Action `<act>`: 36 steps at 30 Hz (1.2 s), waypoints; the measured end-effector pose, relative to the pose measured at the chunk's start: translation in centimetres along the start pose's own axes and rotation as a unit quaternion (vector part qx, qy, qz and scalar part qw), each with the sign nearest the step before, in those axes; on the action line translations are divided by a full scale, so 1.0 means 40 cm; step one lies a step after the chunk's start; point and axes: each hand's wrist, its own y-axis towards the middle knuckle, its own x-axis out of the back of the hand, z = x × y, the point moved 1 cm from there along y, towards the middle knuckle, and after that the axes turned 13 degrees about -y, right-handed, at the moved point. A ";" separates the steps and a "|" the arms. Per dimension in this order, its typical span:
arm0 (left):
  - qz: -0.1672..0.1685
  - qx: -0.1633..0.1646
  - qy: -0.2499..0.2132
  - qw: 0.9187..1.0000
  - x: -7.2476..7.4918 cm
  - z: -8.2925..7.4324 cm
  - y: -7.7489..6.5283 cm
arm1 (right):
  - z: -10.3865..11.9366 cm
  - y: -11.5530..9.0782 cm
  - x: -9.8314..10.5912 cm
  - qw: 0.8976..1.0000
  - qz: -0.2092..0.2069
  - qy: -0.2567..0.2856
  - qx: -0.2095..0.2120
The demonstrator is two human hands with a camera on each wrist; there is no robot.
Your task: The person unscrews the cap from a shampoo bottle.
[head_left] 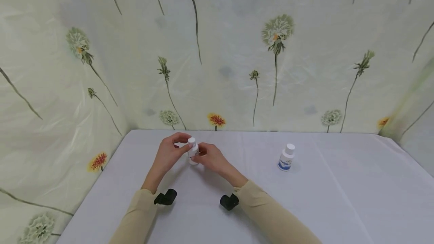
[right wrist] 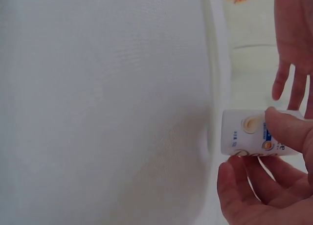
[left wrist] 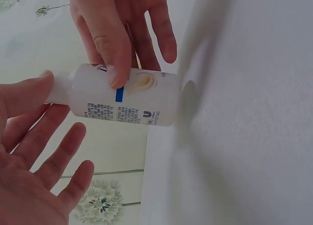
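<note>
Near the back left of the table, a small white bottle [head_left: 193,153] is held upright between both hands. My left hand [head_left: 167,153] pinches the white cap [left wrist: 59,88] between thumb and fingers. Lower down, my right hand [head_left: 213,158] grips the body of the bottle with its thumb across the label. Small print and a blue bar show on the bottle [left wrist: 142,100] in the left wrist view; a cream swirl shows on it in the right wrist view. Whether its base touches the table, I cannot tell.
A second white bottle [head_left: 286,158] with a blue-banded label stands upright to the right on the white-covered table [head_left: 325,206]. Behind the table hangs a flower-patterned sheet [head_left: 227,48]. Black devices [head_left: 166,197] sit at both sleeve cuffs.
</note>
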 end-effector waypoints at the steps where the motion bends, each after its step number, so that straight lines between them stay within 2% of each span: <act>1: 0.000 -0.002 -0.002 1.000 -0.001 -0.002 0.000 | 0.001 -0.003 0.004 1.000 -0.001 -0.001 0.003; 17: 0.010 -0.016 -0.002 1.000 -0.032 -0.036 -0.010 | -0.007 -0.046 0.039 1.000 -0.005 0.005 0.028; 24: 0.023 -0.029 -0.021 0.999 -0.042 -0.048 -0.018 | -0.011 -0.067 0.051 1.000 -0.010 -0.011 0.017; 36: 0.040 -0.040 -0.006 0.998 -0.076 -0.066 -0.027 | -0.031 -0.109 0.082 1.000 -0.005 -0.015 0.010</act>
